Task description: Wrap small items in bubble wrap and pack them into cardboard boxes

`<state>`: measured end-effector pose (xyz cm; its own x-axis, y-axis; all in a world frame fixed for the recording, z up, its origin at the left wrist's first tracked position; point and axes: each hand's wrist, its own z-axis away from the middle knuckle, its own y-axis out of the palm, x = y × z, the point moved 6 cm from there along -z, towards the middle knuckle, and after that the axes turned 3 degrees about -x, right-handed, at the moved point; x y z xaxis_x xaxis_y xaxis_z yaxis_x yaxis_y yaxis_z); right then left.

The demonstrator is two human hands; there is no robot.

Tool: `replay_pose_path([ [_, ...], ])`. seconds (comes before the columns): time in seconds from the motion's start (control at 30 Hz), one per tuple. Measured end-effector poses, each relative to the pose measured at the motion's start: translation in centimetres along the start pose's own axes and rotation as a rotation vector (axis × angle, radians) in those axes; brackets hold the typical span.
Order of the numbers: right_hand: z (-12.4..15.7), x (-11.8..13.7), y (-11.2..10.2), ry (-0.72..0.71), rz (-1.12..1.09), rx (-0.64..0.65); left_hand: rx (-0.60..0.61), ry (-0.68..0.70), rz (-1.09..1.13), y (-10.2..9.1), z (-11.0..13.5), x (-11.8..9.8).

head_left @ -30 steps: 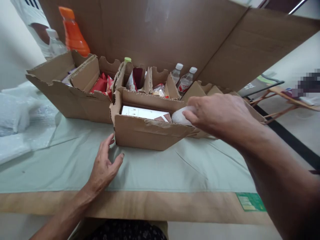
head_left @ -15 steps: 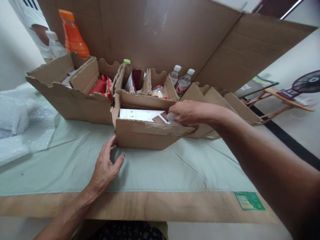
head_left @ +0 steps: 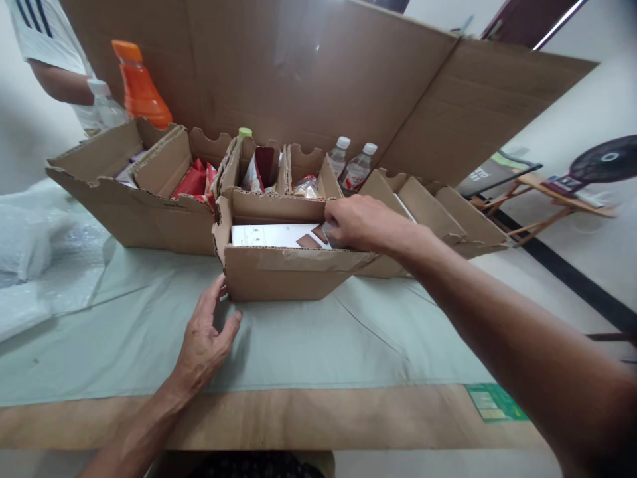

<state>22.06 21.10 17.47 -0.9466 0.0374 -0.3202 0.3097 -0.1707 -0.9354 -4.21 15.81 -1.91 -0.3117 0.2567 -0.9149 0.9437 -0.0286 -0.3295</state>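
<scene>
My left hand (head_left: 206, 335) is open on the cloth, its fingertips at the lower left corner of the front cardboard box (head_left: 293, 275). Inside that box lies a white carton (head_left: 269, 234) with brown shapes printed at its right end. My right hand (head_left: 353, 222) reaches over the box's right part, its fingers curled and pointing down inside, beside the carton's end. What those fingers hold, if anything, is hidden by the hand and the box wall.
Behind stand more cardboard bins (head_left: 132, 212) with red packets (head_left: 194, 180) and other snacks. Bottles, one orange (head_left: 144, 93), rise behind them before a tall cardboard panel (head_left: 298, 73). Bubble wrap (head_left: 44, 245) lies left; a person's arm (head_left: 62, 83) shows at upper left. A fan (head_left: 604, 162) stands right.
The whole view has shifted slightly. My right hand stays at the box's right end and my left hand at its lower left corner. More of the other person's arm shows.
</scene>
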Motion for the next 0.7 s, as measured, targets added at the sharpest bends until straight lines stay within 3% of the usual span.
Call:
replay_pose_path([
  [0.13,-0.7,0.7,0.8,-0.010,-0.003,0.024,-0.019,0.059,-0.014,0.0,-0.1,0.2],
  [0.2,0.1,0.1,0.3,0.007,-0.037,-0.032,-0.029,0.075,-0.024,-0.2,-0.2,0.1],
  [0.27,2.5,-1.3,-0.8,0.055,-0.130,-0.222,-0.028,0.067,-0.027,-0.4,-0.2,0.0],
  [0.37,9.0,-3.9,-1.3,0.165,-0.393,-0.698,-0.036,0.052,-0.024,-0.5,-0.2,-0.1],
  [0.43,13.0,-5.2,1.1,0.256,-0.580,-0.924,-0.047,0.064,0.007,-0.6,-0.2,-0.1],
  [0.47,14.0,-5.5,3.0,0.290,-0.693,-0.955,-0.046,0.070,0.037,-0.7,-0.3,-0.1],
  [0.53,13.7,-4.9,7.2,0.274,-0.916,-0.872,-0.019,0.065,0.115,-0.7,-0.8,-0.1],
  [0.6,11.4,-3.0,10.6,0.180,-1.093,-0.677,0.032,0.038,0.178,-0.5,-1.5,-0.4],
  [0.7,8.6,-0.4,12.8,0.070,-1.227,-0.480,0.099,-0.006,0.213,0.0,-2.1,-1.9],
])
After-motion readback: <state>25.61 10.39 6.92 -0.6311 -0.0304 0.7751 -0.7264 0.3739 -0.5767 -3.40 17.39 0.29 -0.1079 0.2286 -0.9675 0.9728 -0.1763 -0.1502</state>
